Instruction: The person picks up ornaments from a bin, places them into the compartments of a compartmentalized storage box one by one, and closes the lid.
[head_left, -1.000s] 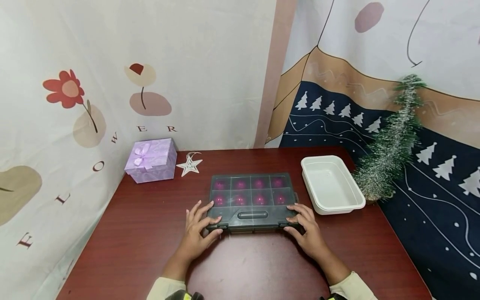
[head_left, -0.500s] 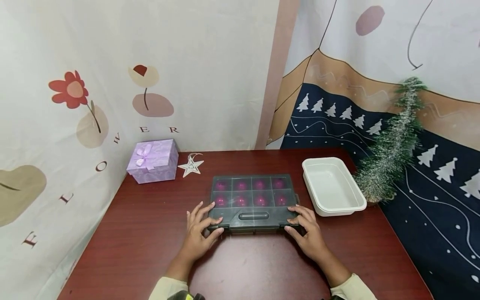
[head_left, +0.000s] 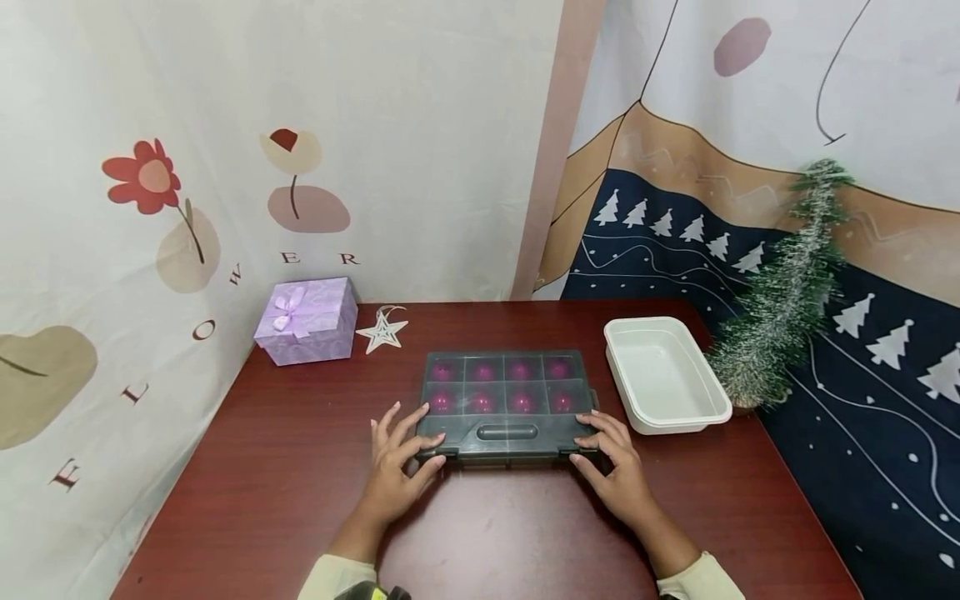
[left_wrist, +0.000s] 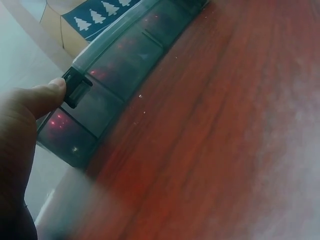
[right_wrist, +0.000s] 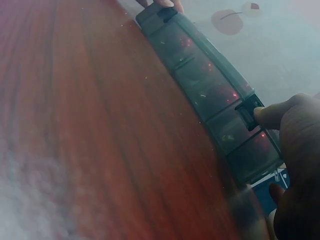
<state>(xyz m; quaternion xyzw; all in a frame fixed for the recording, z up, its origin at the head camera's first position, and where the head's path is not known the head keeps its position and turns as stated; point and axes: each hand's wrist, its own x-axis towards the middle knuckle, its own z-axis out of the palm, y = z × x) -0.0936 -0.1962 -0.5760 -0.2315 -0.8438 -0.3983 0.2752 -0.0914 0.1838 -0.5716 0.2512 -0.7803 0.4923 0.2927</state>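
Observation:
A dark, see-through plastic organizer case (head_left: 507, 432) lies flat on the table with its lid down. Round magenta ornaments (head_left: 482, 402) show through the lid, one in each of its several compartments. My left hand (head_left: 396, 468) grips the case's near left corner, fingers on the lid and side. In the left wrist view, that thumb touches a black latch (left_wrist: 76, 89) on the front. My right hand (head_left: 618, 468) holds the near right corner in the same way. The right wrist view has its thumb against the other latch (right_wrist: 247, 114).
A white plastic tub (head_left: 667, 367) stands right of the case. Behind it, a small frosted Christmas tree (head_left: 783, 292) leans by the printed cloth. At the back left are a lilac gift box (head_left: 307, 325) and a white star ornament (head_left: 382, 332). The table (head_left: 262, 500) is reddish-brown wood.
The head view has shifted slightly. Both hands keep their hold at the case's front corners, and the case stays where it was.

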